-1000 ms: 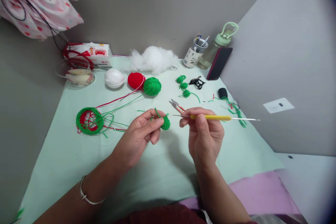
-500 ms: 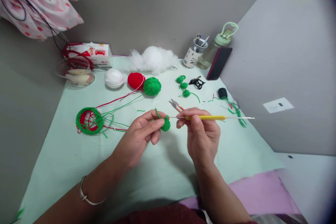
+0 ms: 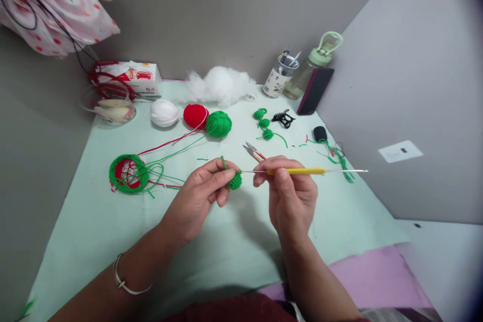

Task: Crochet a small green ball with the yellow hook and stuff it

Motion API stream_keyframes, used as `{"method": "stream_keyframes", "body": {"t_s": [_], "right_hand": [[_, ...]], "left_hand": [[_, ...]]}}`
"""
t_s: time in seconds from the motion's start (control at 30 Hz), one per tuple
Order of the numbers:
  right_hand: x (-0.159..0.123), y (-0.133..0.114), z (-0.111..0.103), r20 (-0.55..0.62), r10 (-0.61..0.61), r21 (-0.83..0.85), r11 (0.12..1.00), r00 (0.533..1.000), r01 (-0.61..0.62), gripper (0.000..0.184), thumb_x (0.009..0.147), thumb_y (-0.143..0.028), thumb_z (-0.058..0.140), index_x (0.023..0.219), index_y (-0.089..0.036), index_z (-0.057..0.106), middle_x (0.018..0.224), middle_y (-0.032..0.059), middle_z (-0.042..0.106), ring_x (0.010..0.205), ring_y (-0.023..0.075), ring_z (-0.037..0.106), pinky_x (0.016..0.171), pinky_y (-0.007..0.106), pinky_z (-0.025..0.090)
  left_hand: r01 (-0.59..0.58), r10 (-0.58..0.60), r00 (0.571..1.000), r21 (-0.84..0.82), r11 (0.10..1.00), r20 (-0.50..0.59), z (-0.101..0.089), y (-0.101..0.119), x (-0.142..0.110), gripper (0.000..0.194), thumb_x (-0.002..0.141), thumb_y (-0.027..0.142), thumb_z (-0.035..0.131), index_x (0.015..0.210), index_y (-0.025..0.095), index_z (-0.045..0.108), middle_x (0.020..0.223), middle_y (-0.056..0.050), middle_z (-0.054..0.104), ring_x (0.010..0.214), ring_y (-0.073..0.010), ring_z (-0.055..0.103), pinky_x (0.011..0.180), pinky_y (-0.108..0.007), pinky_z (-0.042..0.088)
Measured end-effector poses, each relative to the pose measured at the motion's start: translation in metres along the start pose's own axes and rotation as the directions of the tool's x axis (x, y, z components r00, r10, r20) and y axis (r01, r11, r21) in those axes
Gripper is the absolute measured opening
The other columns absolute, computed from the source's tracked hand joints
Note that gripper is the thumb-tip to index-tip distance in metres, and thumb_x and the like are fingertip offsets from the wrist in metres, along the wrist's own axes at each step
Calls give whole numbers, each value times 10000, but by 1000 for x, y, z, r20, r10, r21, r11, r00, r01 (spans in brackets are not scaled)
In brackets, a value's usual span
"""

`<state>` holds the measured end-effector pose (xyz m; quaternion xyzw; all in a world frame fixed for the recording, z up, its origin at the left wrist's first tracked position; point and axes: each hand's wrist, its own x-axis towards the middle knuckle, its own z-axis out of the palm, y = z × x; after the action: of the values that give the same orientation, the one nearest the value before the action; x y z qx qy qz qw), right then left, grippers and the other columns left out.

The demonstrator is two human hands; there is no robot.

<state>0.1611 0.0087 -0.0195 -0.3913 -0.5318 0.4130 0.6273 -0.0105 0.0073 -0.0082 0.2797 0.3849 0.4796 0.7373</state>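
Note:
Between its thumb and fingers, my left hand [image 3: 207, 183] pinches a small green crochet piece [image 3: 235, 181], and green yarn loops up over the forefinger. My right hand [image 3: 292, 193] grips a crochet hook [image 3: 296, 171] by its yellow handle, held level. The hook's thin left tip meets the upper edge of the green piece; whether it passes through a stitch is too small to tell. Its other metal end points right. Just behind my right fingers lie thread snips [image 3: 254, 151], partly hidden.
White [image 3: 164, 113], red [image 3: 195, 116] and green yarn balls [image 3: 219, 124] stand behind my hands. A yarn coil [image 3: 129, 174] lies left, with strands running across. Farther back are white stuffing [image 3: 221, 85], small green crochet pieces [image 3: 264, 123], a claw clip [image 3: 284, 118], a pen jar [image 3: 279, 78] and a phone [image 3: 316, 91].
My right hand has moved left, bringing the hook's tip from just short of the green piece to its edge. The piece has tilted slightly in my left hand.

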Motion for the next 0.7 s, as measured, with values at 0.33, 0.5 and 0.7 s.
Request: {"method": "stream_keyframes", "body": {"t_s": [0.33, 0.5, 0.7], "right_hand": [[1, -1, 0, -4, 13, 32, 999, 1000, -13, 184, 1023, -382, 673, 949, -257, 786, 888, 12, 771, 660, 139, 673, 693, 351, 538], [1, 2, 1, 38, 48, 72, 996, 998, -51, 192, 1023, -381, 668, 953, -254, 793, 893, 21, 782, 654, 140, 678, 661, 329, 566], [0, 7, 4, 119, 55, 150, 986, 991, -73, 142, 1010, -346, 695, 1020, -278, 819, 940, 24, 794, 688, 135, 674, 682, 321, 585]], "left_hand": [[2, -2, 1000, -11, 1000, 5, 1, 0, 0, 151, 877, 304, 814, 887, 168, 749, 761, 46, 566, 497, -18, 430, 515, -211, 279], [3, -3, 1000, -1, 1000, 13, 4, 1, -1, 164, 864, 313, 823, 890, 171, 744, 751, 53, 570, 487, -23, 424, 512, -223, 284], [-24, 22, 999, 37, 999, 45, 6, 0, -4, 452, 902, 307, 815, 1324, 226, 673, 626, 84, 546, 523, -74, 456, 562, -243, 328]]}}
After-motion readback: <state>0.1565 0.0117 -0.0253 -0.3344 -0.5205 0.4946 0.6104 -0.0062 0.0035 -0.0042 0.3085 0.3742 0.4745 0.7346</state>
